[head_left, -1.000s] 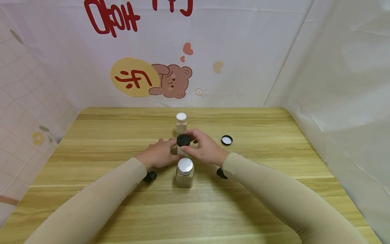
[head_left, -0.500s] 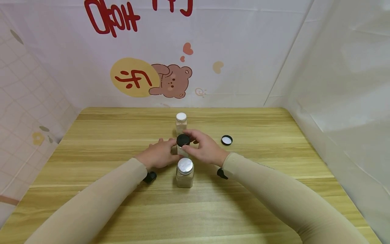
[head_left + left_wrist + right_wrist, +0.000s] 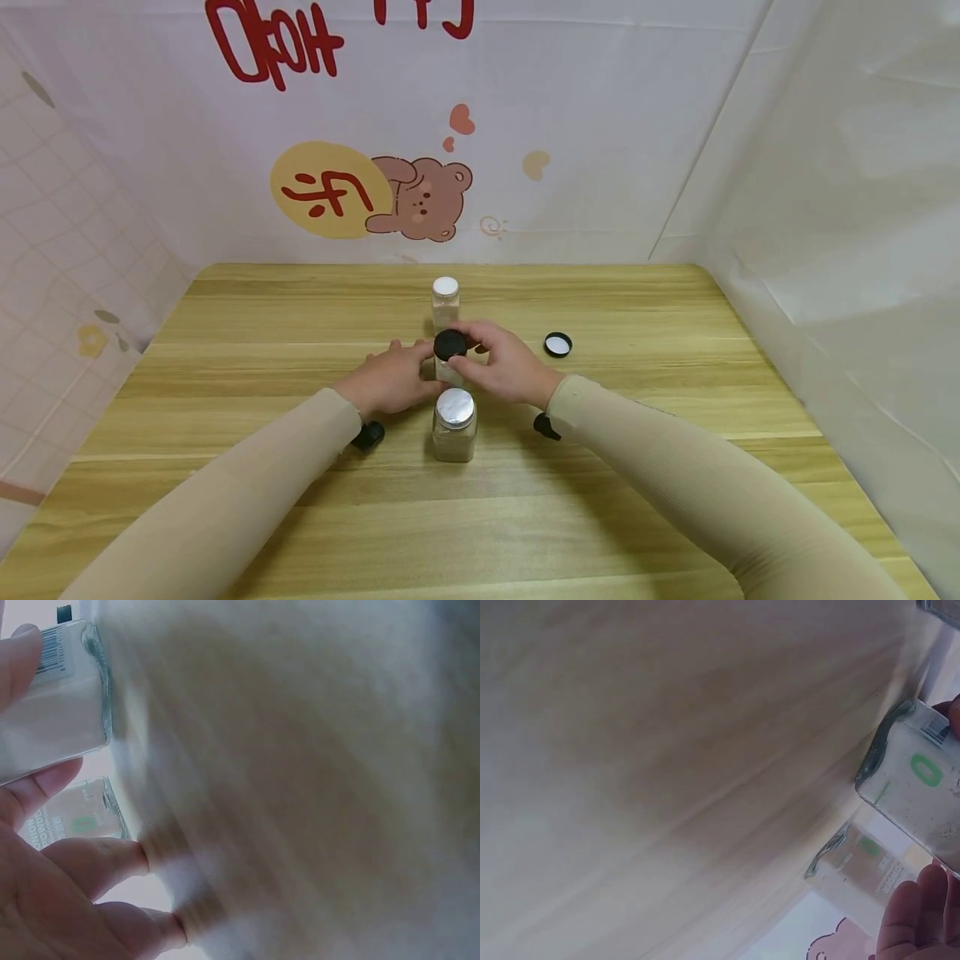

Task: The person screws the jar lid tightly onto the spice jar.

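Midway along a row of three glass jars stands a square jar [image 3: 447, 373] with a black screw lid [image 3: 450, 344]. My left hand [image 3: 390, 379] grips its lower body; the left wrist view has thumb and finger on opposite sides of the jar [image 3: 52, 720]. The fingers and thumb of my right hand [image 3: 512, 367] pinch the lid's rim from the right. In the right wrist view the jar [image 3: 922, 780] shows a green mark and a barcode. A larger jar with a silver seal [image 3: 455, 408] is in front; a jar with a white top [image 3: 446, 287] stands behind.
A loose black lid [image 3: 557, 344], white inside up, lies on the wooden table [image 3: 570, 517] right of the jars. Black wrist devices [image 3: 368, 436] show under both sleeves. A printed white sheet [image 3: 600, 125] closes off the back.
My right thumb has shifted slightly along the lid's rim since a second ago. Both hands keep their hold, and the jars stand where they were.
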